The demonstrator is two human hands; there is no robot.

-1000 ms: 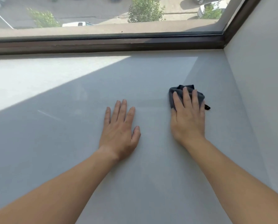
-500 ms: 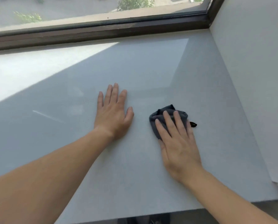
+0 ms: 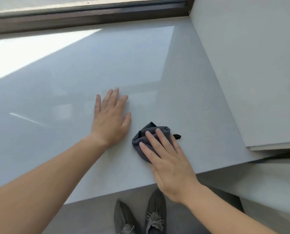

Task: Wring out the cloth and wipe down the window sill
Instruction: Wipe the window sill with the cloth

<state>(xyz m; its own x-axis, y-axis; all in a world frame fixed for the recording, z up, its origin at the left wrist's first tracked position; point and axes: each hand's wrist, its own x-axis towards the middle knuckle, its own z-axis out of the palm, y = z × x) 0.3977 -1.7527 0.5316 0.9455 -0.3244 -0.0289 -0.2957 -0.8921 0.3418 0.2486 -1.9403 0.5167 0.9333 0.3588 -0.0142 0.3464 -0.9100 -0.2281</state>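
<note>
Right hand (image 3: pixel 172 163): we pressed it flat, fingers spread, on the bunched dark grey cloth (image 3: pixel 141 140).
Left hand (image 3: pixel 111 119): released, braced on the pale glossy window sill (image 3: pixel 73 73).
Technique: we judged even pressure and overlapping strokes best.

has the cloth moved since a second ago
Yes. The cloth slid back from the window frame toward the sill's near edge, under the right hand.

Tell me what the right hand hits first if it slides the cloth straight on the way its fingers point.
The right hand points up and left across the window sill. Beyond the grey cloth under it, the line runs toward the left hand, flat on the sill. It would probably brush that thumb first, though it might pass just clear.
</note>
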